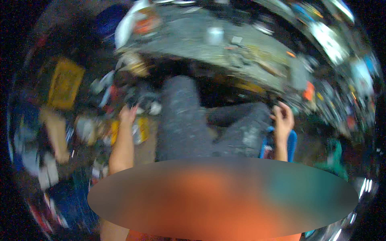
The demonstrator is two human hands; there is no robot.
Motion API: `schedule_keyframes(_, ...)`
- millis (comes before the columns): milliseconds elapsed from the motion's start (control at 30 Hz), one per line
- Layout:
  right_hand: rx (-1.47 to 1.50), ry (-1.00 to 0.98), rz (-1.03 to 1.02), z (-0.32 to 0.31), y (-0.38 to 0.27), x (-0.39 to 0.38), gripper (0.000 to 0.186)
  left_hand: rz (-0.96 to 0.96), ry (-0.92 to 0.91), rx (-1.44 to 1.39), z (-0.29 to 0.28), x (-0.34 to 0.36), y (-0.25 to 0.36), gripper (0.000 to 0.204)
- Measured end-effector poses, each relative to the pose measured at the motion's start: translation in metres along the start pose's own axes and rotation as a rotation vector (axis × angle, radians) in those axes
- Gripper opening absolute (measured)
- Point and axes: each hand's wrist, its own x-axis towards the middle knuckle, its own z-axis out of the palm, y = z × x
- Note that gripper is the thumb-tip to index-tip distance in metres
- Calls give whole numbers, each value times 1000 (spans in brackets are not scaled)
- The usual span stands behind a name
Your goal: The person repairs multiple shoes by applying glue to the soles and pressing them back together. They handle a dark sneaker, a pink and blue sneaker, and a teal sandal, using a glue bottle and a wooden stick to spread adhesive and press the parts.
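The whole picture is smeared by motion. My left hand (pixel 128 114) hangs beside my left leg, near a cluttered patch of dark and pale things. Its fingers are too blurred to read, and a dark shape at their tips may be held or merely behind them. Over by my right knee, my right hand (pixel 284 115) is raised with bent fingers standing apart, and nothing shows between them. My legs in dark, dusty trousers (pixel 183 120) are bent between the two hands.
Ahead is a grey workbench (pixel 181 36) bearing a white cup-like container (pixel 215 36) and scattered small things. A yellow crate-like object (pixel 66 84) stands at left. Something blue (pixel 292 145) lies behind my right wrist. Clutter crowds the right side, with an orange item (pixel 309 91).
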Motion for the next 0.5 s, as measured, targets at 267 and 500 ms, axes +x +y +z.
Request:
schedule_keyframes(267,-421,355,-330,-93,-48,93,32,-82,-163,817,104,-112,-44,63)
schedule_keyframes(500,-740,287,43,-109,-16,320,119,627,-507,1648,206,-231,-41,104)
